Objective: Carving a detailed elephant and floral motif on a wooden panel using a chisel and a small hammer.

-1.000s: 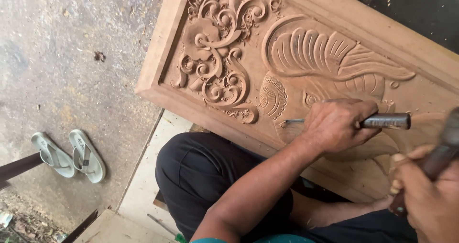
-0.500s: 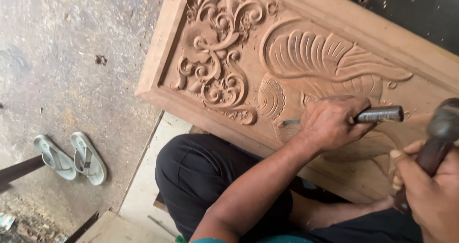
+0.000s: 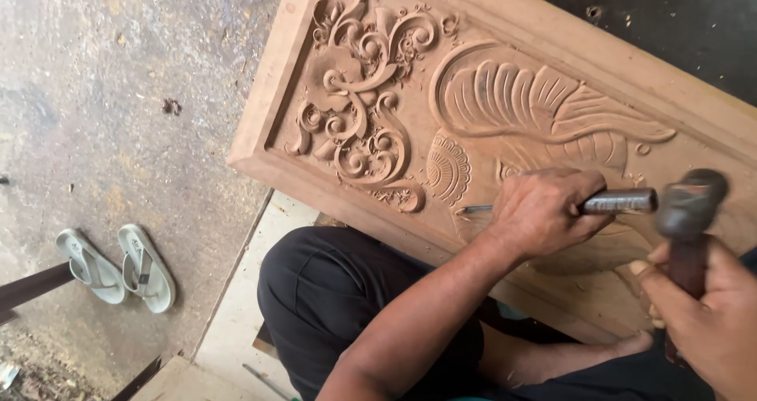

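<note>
Sandals (image 3: 118,268), pale pair, lie on concrete floor (image 3: 118,93) far left. Carved wooden panel (image 3: 378,117) w/ scrollwork fills centre. Left hand (image 3: 544,212) wraps a metal chisel (image 3: 607,203), tip on the panel. Right hand (image 3: 710,314) grips a hammer (image 3: 688,212), head touching chisel's butt end.

The carved panel (image 3: 489,109) was matt reddish wood; the chisel (image 3: 615,202) dull grey metal; the floor (image 3: 118,93) rough concrete.
</note>
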